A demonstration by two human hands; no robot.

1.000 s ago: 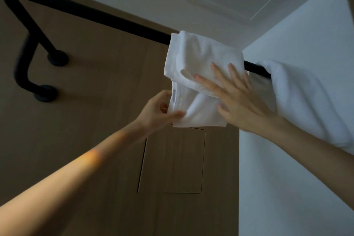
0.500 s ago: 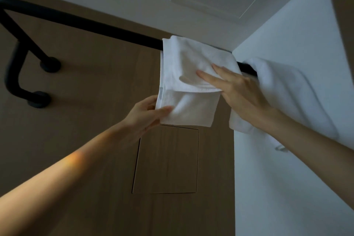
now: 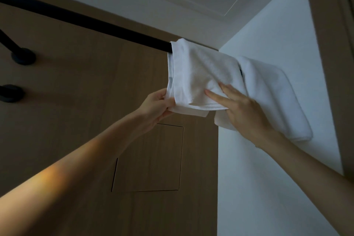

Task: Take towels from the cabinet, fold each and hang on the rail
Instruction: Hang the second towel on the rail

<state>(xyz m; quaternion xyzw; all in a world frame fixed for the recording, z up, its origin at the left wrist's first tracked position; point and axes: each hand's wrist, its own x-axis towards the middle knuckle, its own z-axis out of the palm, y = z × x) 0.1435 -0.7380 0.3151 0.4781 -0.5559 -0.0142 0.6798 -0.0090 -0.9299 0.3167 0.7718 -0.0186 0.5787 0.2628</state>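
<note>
White cotton, draped and being squared up; the hanging step for this towel [image 3: 199, 76] looks nearly done.
My left hand [image 3: 157, 107] pinches its lower left corner, thumb in front, fingers curled behind; my right hand [image 3: 243, 113] lies open and flat, fingers straight, pressing the front layer near the bottom edge; the towel hangs folded over the black rail [image 3: 95, 23], its back layer showing a little lower than the front; just beside it to the right hangs a second towel [image 3: 272, 97]; next, I judge, a light tug to level the hems, then let go without dragging the cloth off the bar.
</note>
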